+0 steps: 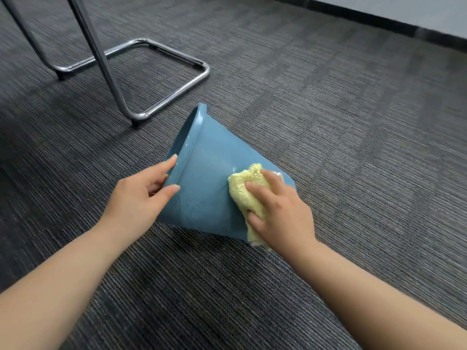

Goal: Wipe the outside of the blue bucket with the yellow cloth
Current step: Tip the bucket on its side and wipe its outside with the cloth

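The blue bucket's [209, 173] base is hidden behind the right hand [278, 213], and its inside cannot be seen from this angle. The bucket lies tipped on its side on the grey ribbed carpet [328, 109], mouth pointing away toward the chrome chair frame [161, 72], which is cut off at the top. The left hand [141, 198] grips the rim, thumb on the outer wall, fingers curled inside. The right hand presses a crumpled, fluffy yellow cloth [245, 190] flat against the smooth plastic wall near the base, fingers spread over it.
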### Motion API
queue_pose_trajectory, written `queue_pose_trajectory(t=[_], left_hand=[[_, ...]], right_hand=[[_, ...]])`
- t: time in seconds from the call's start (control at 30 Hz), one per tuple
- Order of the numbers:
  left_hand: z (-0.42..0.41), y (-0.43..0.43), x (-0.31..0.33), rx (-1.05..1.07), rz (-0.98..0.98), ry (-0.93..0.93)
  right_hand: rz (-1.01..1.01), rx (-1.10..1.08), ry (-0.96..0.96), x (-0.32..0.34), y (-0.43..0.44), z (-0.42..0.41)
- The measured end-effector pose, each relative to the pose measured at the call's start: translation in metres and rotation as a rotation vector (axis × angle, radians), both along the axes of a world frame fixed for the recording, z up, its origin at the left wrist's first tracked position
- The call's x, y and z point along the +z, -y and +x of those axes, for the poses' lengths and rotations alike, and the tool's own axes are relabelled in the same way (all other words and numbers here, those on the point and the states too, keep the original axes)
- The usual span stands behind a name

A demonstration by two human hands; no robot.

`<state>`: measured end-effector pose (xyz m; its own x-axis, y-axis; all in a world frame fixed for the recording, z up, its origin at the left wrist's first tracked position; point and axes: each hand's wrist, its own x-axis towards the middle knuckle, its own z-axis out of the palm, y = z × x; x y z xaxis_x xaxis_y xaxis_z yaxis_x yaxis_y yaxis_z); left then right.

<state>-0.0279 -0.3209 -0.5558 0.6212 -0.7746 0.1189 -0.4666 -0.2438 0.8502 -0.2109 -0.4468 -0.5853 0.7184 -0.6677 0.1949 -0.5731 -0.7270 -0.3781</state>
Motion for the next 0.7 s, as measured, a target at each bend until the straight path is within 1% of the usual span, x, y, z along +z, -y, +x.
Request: queue_pose_trajectory(t=[0.1, 0.23, 0.3, 0.37, 0.43, 0.53, 0.63, 0.7], left_hand=[[0.000, 0.000, 0.001, 0.009, -0.013, -0.020], [-0.002, -0.002, 0.002, 0.030, -0.014, -0.023], [-0.001, -0.002, 0.002, 0.035, -0.003, -0.029], [-0.001, 0.000, 0.003, 0.056, 0.019, -0.030], [-0.001, 0.002, 0.004, 0.077, 0.029, -0.030], [0.001, 0.003, 0.003, 0.080, 0.030, -0.021], [0.004, 0.003, 0.002, 0.087, 0.034, -0.014], [0.004, 0.003, 0.002, 0.086, 0.038, -0.025]], right_hand=[[0.018, -0.032, -0.046, -0.003, 0.013, -0.003], [0.098, -0.208, -0.138, -0.010, 0.034, -0.016], [0.091, -0.234, -0.169, -0.010, 0.035, -0.017], [0.057, -0.194, -0.143, -0.008, 0.029, -0.015], [0.041, -0.103, -0.095, -0.006, 0.017, -0.011], [0.055, 0.007, -0.054, -0.004, 0.003, -0.002], [0.071, -0.010, -0.063, -0.005, 0.009, 0.000], [0.060, -0.068, -0.118, -0.010, 0.021, -0.006]])
